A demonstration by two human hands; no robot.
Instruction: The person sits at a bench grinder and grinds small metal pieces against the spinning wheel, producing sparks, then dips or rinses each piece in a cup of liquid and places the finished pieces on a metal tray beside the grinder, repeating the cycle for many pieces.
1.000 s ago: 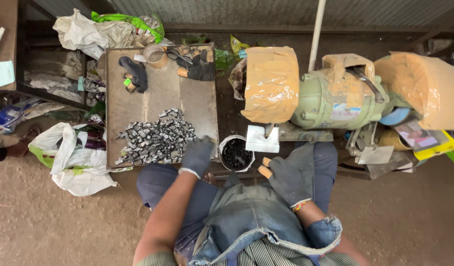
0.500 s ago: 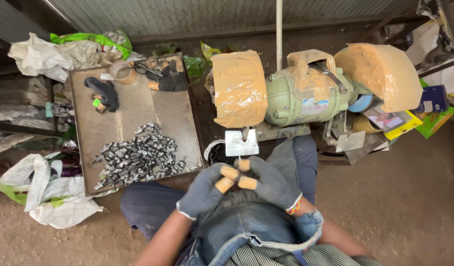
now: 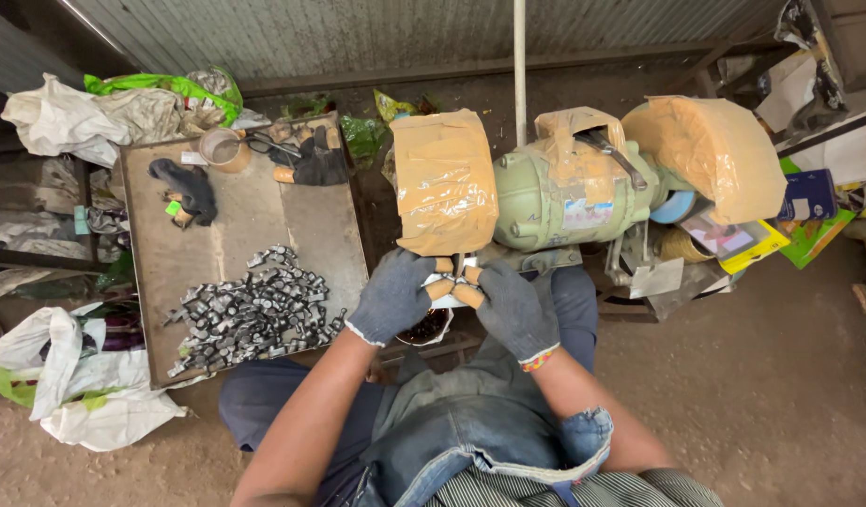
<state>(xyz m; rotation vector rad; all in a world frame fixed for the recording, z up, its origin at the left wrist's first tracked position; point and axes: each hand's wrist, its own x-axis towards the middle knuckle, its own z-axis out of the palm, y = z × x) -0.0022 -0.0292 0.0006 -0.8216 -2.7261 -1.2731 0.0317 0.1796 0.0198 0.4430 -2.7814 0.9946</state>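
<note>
Both gloves are dark grey: the left hand [image 3: 395, 299] has a white cuff, the right hand [image 3: 517, 310] a multicoloured one, with tan taped fingertips [image 3: 467, 296]. The grinder [image 3: 559, 195] at centre is pale green, its wheel covers [image 3: 442, 183] wrapped in tan tape. Silvery metal pieces [image 3: 250, 314] lie on a grey-brown tray [image 3: 254, 216] at left. A white bag [image 3: 71, 394] sits lower left.

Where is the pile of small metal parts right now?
In the head view, the pile of small metal parts lies on the near end of the metal tray, left of the gloved left hand and the green bench grinder.
</note>
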